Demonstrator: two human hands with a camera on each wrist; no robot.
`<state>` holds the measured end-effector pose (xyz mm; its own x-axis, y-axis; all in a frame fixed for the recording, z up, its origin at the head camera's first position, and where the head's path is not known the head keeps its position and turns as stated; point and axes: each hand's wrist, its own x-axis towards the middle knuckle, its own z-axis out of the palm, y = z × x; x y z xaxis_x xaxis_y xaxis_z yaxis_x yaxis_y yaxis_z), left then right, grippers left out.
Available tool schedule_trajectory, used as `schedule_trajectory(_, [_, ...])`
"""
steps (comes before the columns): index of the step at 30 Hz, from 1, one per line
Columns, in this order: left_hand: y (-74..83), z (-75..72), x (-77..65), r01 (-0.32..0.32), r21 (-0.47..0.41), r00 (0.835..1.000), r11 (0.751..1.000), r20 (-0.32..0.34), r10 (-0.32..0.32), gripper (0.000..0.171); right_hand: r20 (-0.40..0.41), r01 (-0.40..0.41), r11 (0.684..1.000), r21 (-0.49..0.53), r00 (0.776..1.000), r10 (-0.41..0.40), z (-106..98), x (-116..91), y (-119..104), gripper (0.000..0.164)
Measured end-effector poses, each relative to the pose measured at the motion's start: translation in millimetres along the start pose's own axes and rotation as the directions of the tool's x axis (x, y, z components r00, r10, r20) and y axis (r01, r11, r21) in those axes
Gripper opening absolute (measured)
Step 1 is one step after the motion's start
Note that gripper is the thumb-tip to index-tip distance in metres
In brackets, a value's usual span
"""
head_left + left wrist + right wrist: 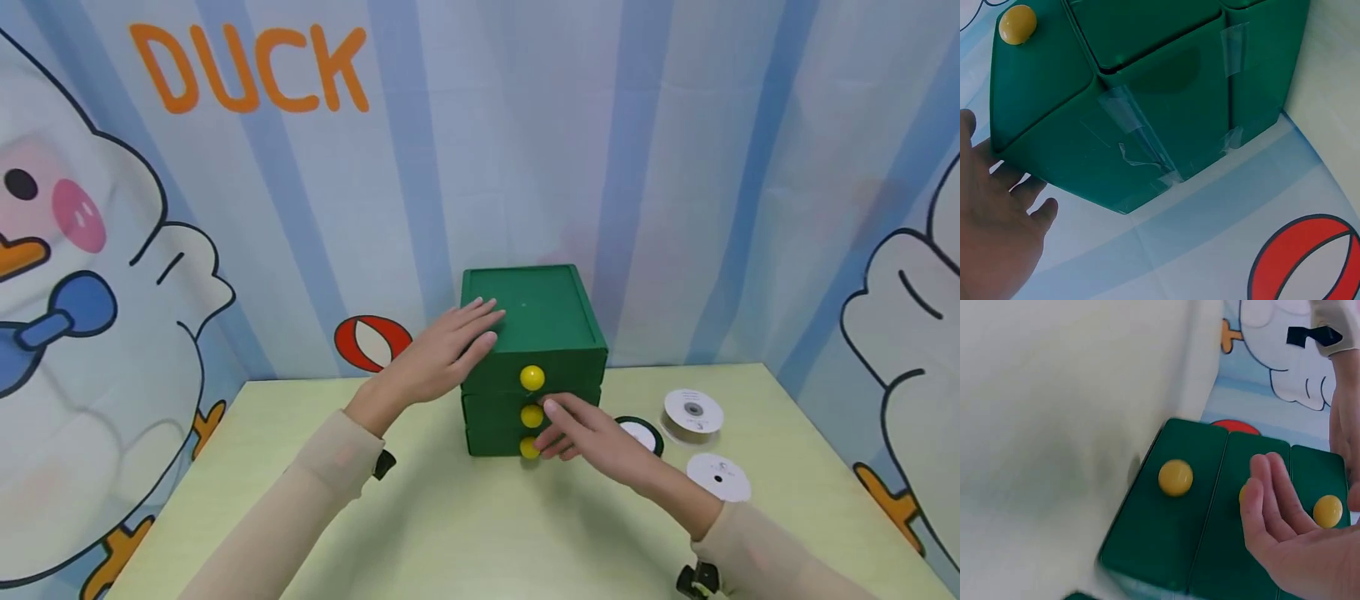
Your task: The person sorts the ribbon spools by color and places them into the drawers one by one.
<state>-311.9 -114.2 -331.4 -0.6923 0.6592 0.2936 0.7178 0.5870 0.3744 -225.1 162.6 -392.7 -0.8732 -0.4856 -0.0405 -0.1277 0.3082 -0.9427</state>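
Note:
A green three-drawer box (525, 308) stands on the table, one yellow round knob on each drawer. My left hand (442, 350) lies at the top left edge of the box, fingers extended; in the left wrist view the hand (1004, 219) is beside the box's corner. In front of the drawers is my right hand (592, 437), its fingertips close to the middle knob (532, 416) and bottom knob (529, 448). The right wrist view has its fingers (1282, 500) loosely bent, partly covering the middle knob; whether they touch it is unclear. All drawers look closed.
Right of the box are a white ribbon spool (693, 412), a second white spool (718, 477) and a dark-rimmed spool (645, 433) partly behind my right hand. A striped curtain (525, 167) with duck drawings hangs behind the pale table (300, 417). Clear tape (1125, 109) spans the box's side seams.

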Motion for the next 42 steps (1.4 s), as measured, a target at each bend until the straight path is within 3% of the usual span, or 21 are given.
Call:
schedule_trajectory(6, [1.4,-0.9,7.8,-0.037,0.015,0.998,0.999,0.048,0.036,0.055,0.044,-0.056,0.975,0.215,0.998,0.047,3.4,5.0,-3.6,0.071])
schedule_trajectory(11, [-1.8,-3.1,10.7,-0.032,-0.010,0.997,0.999,0.070,0.032,0.055,0.110,-0.071,0.947,0.313,0.993,0.038,5.5,10.4,-4.2,0.076])
schedule_trajectory(23, [-4.3,-1.3,26.1,-0.086,-0.002,0.982,0.996,0.171,0.085,0.056,0.197,-0.112,0.805,0.583,0.980,-0.006,7.8,20.5,-7.0,0.083])
schedule_trajectory(28, [-5.4,-5.2,30.2,-0.098,-0.017,0.971,0.995,0.220,0.099,0.055,0.205,-0.113,0.765,0.634,0.978,-0.025,11.3,26.1,-7.9,0.081])
schedule_trajectory(36, [-13.6,-10.0,38.5,-0.119,0.000,0.963,0.993,0.243,0.116,0.054,0.122,-0.094,0.757,0.646,0.992,0.019,16.8,31.8,-10.5,0.075])
schedule_trajectory(42, [-19.0,-8.1,38.1,-0.129,0.010,0.959,0.992,0.255,0.122,0.053,0.149,-0.119,0.714,0.690,0.989,0.022,19.8,33.9,-6.3,0.077])
